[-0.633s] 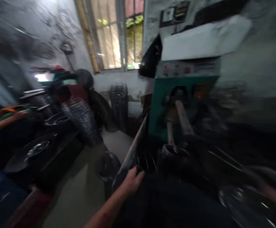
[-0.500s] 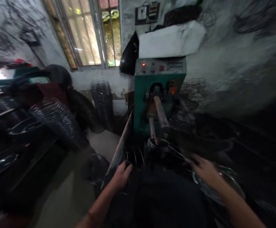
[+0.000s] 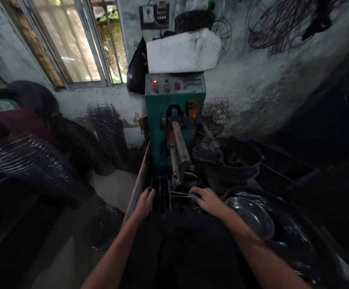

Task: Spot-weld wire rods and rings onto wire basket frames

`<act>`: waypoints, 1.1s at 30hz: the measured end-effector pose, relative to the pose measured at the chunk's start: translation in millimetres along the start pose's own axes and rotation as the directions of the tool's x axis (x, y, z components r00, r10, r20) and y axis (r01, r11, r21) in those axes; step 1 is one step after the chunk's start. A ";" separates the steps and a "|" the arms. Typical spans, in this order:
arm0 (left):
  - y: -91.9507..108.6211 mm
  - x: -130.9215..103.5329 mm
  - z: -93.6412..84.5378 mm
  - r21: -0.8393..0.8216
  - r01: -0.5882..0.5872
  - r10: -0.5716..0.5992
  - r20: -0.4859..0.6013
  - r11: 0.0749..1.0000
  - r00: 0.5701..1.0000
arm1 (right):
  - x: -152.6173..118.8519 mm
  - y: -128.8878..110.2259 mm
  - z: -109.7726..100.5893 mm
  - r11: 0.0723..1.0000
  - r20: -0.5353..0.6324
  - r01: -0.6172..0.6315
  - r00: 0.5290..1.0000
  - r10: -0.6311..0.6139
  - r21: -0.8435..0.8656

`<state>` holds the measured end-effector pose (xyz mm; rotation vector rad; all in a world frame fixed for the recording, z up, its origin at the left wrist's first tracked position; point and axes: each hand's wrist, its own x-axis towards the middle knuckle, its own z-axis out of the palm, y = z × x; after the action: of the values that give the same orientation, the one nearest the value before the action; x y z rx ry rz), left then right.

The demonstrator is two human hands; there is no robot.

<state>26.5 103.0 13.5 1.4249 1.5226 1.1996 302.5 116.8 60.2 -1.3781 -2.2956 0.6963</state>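
My left hand (image 3: 145, 202) grips the left side of a dark wire frame (image 3: 161, 192) that stands on edge in front of a green machine (image 3: 175, 116). My right hand (image 3: 207, 199) rests on thin wires at the frame's right side, just below the machine's two metal arms (image 3: 179, 149). The light is too dim to tell whether the right fingers pinch a wire. A shiny metal bowl (image 3: 250, 215) lies to the right of my right wrist.
A dark round basin (image 3: 231, 162) sits right of the machine. Stacks of wire baskets (image 3: 108, 130) stand along the left wall under the window (image 3: 69, 44). More stacked wire rings (image 3: 30, 162) lean at far left. Wire frames (image 3: 270, 28) hang on the wall.
The view has swung right and steadied on the machine. My right hand moved left from the metal bowl to the wire frame. My left hand kept its hold.
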 end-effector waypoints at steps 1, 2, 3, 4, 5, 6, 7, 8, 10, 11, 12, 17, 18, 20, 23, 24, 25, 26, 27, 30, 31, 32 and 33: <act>1.3 2.0 2.4 -0.007 0.007 -0.007 0.023 1.000 1.000 | 3.2 2.0 -0.8 1.000 0.009 -0.007 1.000 0.007 -0.028; 1.9 4.0 4.8 -0.016 0.007 -0.006 0.039 1.000 0.999 | 5.9 3.8 -1.9 0.998 0.019 -0.016 1.000 0.017 -0.057; 1.8 6.1 7.3 -0.026 0.000 0.001 0.044 1.000 0.999 | 8.2 5.5 -3.3 0.996 0.028 -0.024 0.999 0.027 -0.083; 1.3 8.3 10.0 -0.035 -0.010 0.012 0.041 0.999 0.999 | 10.0 7.2 -5.1 0.994 0.037 -0.030 0.999 0.034 -0.107; 0.4 10.6 12.7 -0.041 -0.020 0.022 0.036 0.999 0.999 | 11.3 9.1 -7.2 0.991 0.044 -0.031 0.998 0.037 -0.128; -0.7 12.8 15.4 -0.042 -0.029 0.030 0.033 0.999 0.999 | 12.3 11.0 -9.5 0.989 0.052 -0.025 0.998 0.033 -0.144; -1.7 14.8 18.1 -0.038 -0.035 0.036 0.032 0.999 0.999 | 12.9 13.1 -11.8 0.987 0.058 -0.016 0.998 0.026 -0.157; -2.5 16.6 20.7 -0.028 -0.038 0.039 0.034 0.999 0.999 | 13.4 15.2 -14.0 0.986 0.061 -0.010 0.998 0.021 -0.164; -3.6 19.2 25.4 -0.003 -0.048 0.048 0.051 0.999 0.998 | 14.1 19.6 -17.3 0.987 0.052 -0.018 0.998 0.027 -0.160; -3.9 20.1 27.6 0.010 -0.057 0.056 0.061 0.998 0.997 | 14.6 21.8 -18.0 0.988 0.042 -0.030 0.998 0.037 -0.153; -4.3 20.7 29.7 0.022 -0.067 0.065 0.071 0.997 0.995 | 15.2 23.8 -18.2 0.988 0.031 -0.039 0.999 0.045 -0.148; -6.2 23.6 38.7 0.062 -0.093 0.087 0.086 0.994 0.992 | 20.9 33.4 -15.6 0.986 0.022 0.008 1.000 -0.004 -0.167; -6.1 24.3 40.0 0.067 -0.090 0.085 0.083 0.994 0.993 | 21.9 35.2 -15.8 0.986 0.025 0.020 1.000 -0.016 -0.168; -5.1 25.8 41.9 0.071 -0.086 0.081 0.078 0.994 0.994 | 23.4 38.5 -17.9 0.985 0.040 0.037 0.999 -0.031 -0.166; -2.9 28.4 44.2 0.059 -0.081 0.077 0.074 0.995 0.994 | 24.7 41.5 -23.6 0.986 0.071 0.053 0.997 -0.042 -0.161; -2.4 29.4 45.1 0.050 -0.071 0.067 0.073 0.996 0.995 | 25.1 41.9 -25.6 0.986 0.077 0.061 0.996 -0.049 -0.154; -2.2 30.3 46.1 0.039 -0.060 0.057 0.069 0.997 0.996 | 25.6 42.1 -27.4 0.987 0.081 0.069 0.995 -0.058 -0.146; -2.3 31.3 47.2 0.029 -0.050 0.049 0.065 0.998 0.997 | 26.2 42.1 -28.8 0.988 0.084 0.077 0.994 -0.066 -0.137; -2.7 32.1 48.4 0.023 -0.045 0.043 0.059 0.999 0.997 | 27.0 42.2 -29.9 0.988 0.086 0.082 0.994 -0.071 -0.131; -5.1 34.2 52.0 0.019 -0.061 0.060 0.053 0.998 0.997 | 30.2 43.7 -31.1 0.989 0.086 0.070 0.995 -0.059 -0.134; -6.3 34.8 53.1 0.019 -0.070 0.068 0.055 0.997 0.996 | 31.4 44.9 -30.9 0.989 0.090 0.061 0.995 -0.049 -0.137; -7.5 35.5 54.3 0.016 -0.074 0.073 0.058 0.997 0.996 | 32.6 46.2 -30.6 0.989 0.095 0.050 0.995 -0.037 -0.139; -8.8 36.2 55.4 0.009 -0.076 0.075 0.059 0.997 0.995 | 33.8 47.8 -30.3 0.989 0.098 0.036 0.995 -0.023 -0.140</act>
<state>71.0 147.6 -8.6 1.5239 1.4495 1.1846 337.5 172.6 58.8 -1.3969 -2.4786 0.6129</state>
